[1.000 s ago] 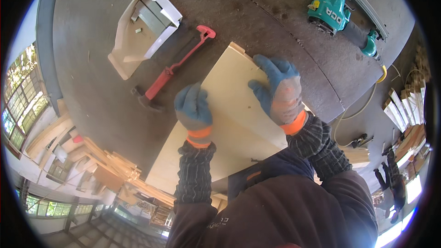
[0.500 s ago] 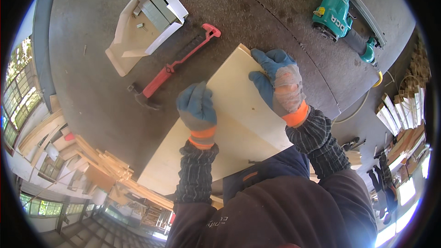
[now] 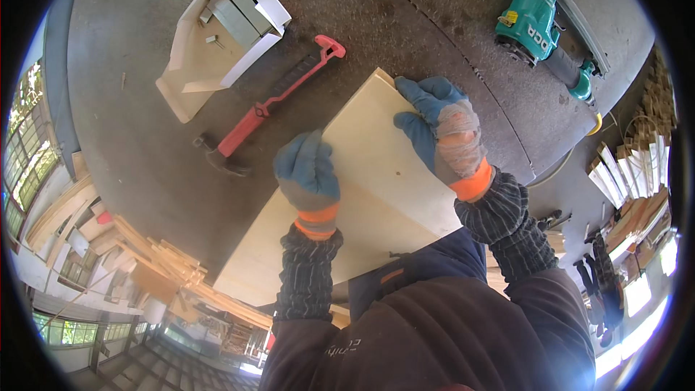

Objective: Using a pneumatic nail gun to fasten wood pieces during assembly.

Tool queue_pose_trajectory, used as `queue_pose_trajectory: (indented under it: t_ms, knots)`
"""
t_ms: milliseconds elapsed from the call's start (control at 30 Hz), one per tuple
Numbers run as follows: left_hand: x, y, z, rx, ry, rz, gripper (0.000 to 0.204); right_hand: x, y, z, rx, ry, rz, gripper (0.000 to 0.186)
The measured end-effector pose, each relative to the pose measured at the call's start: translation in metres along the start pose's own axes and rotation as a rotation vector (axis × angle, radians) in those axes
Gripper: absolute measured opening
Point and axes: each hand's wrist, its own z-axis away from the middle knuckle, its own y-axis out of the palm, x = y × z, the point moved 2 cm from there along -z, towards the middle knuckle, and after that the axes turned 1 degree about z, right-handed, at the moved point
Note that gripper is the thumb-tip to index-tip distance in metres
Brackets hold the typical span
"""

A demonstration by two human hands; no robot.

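Observation:
A pale wooden board [image 3: 373, 166] lies slantwise in front of me, its near end close to my body and its far end pointing up. On its left edge my left hand [image 3: 308, 174], in a blue and grey glove with an orange cuff, is closed with bent fingers. My right hand [image 3: 445, 127], gloved alike, grips the far right edge near the corner, thumb on the top face and fingers over the edge. The fingers' undersides are hidden. A claw hammer [image 3: 260, 111] with a red and black handle rests left of the board, nearest my left hand.
Beyond the hammer is an open cardboard box [image 3: 250, 58] holding metallic staple strips [image 3: 239, 14]. At the far right lies a teal pneumatic nailer or stapler [image 3: 532, 25] with a hose [image 3: 561, 166]. Stacked timber [image 3: 630, 166] is on the right, more wood [image 3: 163, 261] at lower left.
The box and hammer appear slightly further left in view, the timber too. Both hands keep their hold on the board, with hardly any movement.

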Motion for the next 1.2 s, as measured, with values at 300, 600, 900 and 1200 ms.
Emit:
queue_pose_trajectory:
  t_ms: [300,600,900,1200]
  knots:
    - [-0.0012,0.0004,-0.0037,-0.009,-0.011,0.010,0.021,0.0028,-0.0039,-0.0042,0.030,0.005,-0.038,0.046]
    - [0.0023,0.0005,-0.0031,-0.018,0.049,0.028,0.019,0.0015,-0.0007,-0.0020,0.012,-0.044,-0.020,0.046]
    - [0.0025,-0.0018,-0.0040,0.001,-0.003,0.127,0.018,0.0064,-0.0028,-0.0035,0.041,0.021,-0.051,0.043]
    - [0.0012,-0.0029,-0.0048,-0.039,-0.033,0.154,0.017,0.0043,-0.0025,-0.0065,0.057,-0.009,-0.007,0.042]
